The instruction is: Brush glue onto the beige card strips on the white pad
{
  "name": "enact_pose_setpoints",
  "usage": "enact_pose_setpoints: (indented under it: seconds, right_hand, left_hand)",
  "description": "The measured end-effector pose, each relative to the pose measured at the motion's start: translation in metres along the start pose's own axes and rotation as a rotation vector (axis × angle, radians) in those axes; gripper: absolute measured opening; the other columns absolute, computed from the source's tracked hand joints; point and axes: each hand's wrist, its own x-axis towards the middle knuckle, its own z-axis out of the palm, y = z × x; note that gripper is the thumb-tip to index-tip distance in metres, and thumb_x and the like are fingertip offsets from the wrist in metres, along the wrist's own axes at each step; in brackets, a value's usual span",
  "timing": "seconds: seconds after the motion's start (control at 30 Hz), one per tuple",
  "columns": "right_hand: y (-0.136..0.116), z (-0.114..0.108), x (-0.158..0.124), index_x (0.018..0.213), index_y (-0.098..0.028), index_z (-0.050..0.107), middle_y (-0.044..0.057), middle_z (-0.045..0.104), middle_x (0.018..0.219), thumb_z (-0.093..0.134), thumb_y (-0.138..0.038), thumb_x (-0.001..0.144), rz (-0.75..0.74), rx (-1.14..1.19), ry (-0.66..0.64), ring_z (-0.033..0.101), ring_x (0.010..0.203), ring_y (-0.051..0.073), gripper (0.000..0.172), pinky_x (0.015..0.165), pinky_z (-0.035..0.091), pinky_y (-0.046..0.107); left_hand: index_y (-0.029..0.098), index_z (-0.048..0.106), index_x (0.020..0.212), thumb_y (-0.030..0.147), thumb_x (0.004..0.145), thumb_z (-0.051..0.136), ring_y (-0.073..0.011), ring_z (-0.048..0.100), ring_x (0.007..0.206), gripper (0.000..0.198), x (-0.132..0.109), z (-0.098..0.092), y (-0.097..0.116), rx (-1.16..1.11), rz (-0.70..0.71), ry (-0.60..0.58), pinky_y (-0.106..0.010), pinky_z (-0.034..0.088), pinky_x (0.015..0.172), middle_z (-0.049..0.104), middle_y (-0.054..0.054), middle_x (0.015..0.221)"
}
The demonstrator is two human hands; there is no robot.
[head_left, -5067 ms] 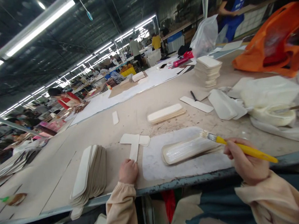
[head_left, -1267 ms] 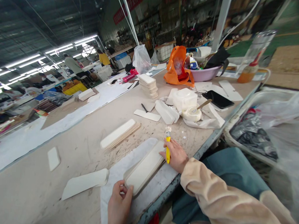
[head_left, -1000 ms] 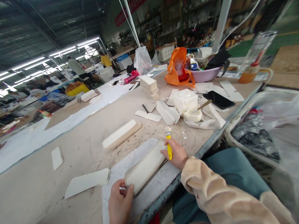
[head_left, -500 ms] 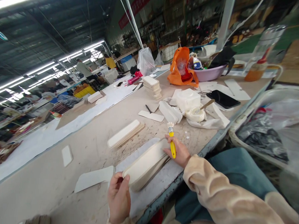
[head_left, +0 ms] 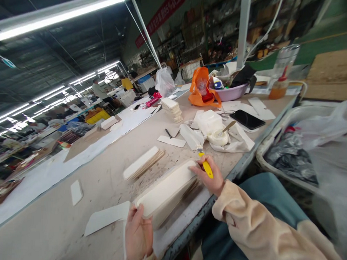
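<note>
A long off-white panel with rounded ends [head_left: 166, 189] lies slanted over a stack of similar pieces [head_left: 165, 214]. Its near left end is pinched between the thumb and fingers of my left hand [head_left: 139, 234]. My right hand [head_left: 213, 177] holds a paintbrush with a yellow handle [head_left: 207, 169], bristles pointing away from me. The thumb and fingers of that hand also touch the panel's far right end. Beyond the panel sits a neat stack of narrow white strips [head_left: 143, 163]. A curved white piece [head_left: 108, 218] rests left of my left hand.
An open tub of white paste [head_left: 219, 136] with a flat stick stands among crumpled wrapping. A phone [head_left: 246, 119], an orange bag [head_left: 202, 87], a lilac basin [head_left: 232, 93] and an oil bottle [head_left: 279, 88] are behind. A bin [head_left: 260, 155] flanks the table's right edge.
The view has turned slightly. The panel now appears a little raised from the stack, held at both ends. The brush in my right hand has tipped lower, its bristles more to the left.
</note>
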Motion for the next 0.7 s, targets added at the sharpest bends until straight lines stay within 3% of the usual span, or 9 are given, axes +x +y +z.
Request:
enact_pose_setpoints:
  seconds: [0.33, 0.47, 0.6, 0.7]
  right_hand:
    - [-0.018, -0.008, 0.005, 0.089, -0.023, 0.04, -0.006, 0.045, 0.07, 0.071, -0.037, 0.077, -0.017, 0.061, 0.01, 0.042, 0.06, 0.01, 0.036, 0.058, 0.037, 0.024]
    - [-0.018, -0.011, 0.007, 0.089, -0.024, 0.041, -0.006, 0.047, 0.071, 0.073, -0.036, 0.075, -0.015, 0.057, 0.027, 0.043, 0.06, 0.01, 0.037, 0.057, 0.037, 0.024]
    - [-0.018, -0.014, 0.011, 0.089, -0.024, 0.042, -0.005, 0.05, 0.074, 0.075, -0.035, 0.072, -0.02, 0.1, 0.041, 0.043, 0.06, 0.011, 0.04, 0.056, 0.037, 0.024]
    - [-0.016, -0.014, 0.012, 0.089, -0.023, 0.042, -0.005, 0.05, 0.073, 0.078, -0.034, 0.069, -0.016, 0.109, 0.047, 0.043, 0.06, 0.01, 0.042, 0.056, 0.037, 0.024]
  left_hand:
    - [0.024, 0.062, 0.087, 0.029, 0.071, 0.072, -0.0235, 0.066, 0.104, 0.019, -0.018, -0.002, -0.017, 0.016, -0.038, -0.022, -0.039, 0.054, 0.089, 0.074, 0.0, 0.097]
    - [0.021, 0.066, 0.098, 0.029, 0.073, 0.072, -0.0259, 0.065, 0.107, 0.028, -0.024, 0.0, -0.02, -0.008, -0.049, -0.093, -0.041, 0.053, 0.092, 0.073, -0.004, 0.102]
    - [0.016, 0.064, 0.114, 0.024, 0.075, 0.071, -0.0279, 0.061, 0.114, 0.04, -0.033, 0.0, -0.022, -0.027, -0.138, -0.217, -0.041, 0.052, 0.096, 0.07, -0.011, 0.112]
    - [0.016, 0.062, 0.119, 0.022, 0.076, 0.07, -0.0268, 0.062, 0.112, 0.044, -0.042, -0.003, -0.026, -0.014, -0.247, -0.223, -0.039, 0.054, 0.093, 0.069, -0.012, 0.115]
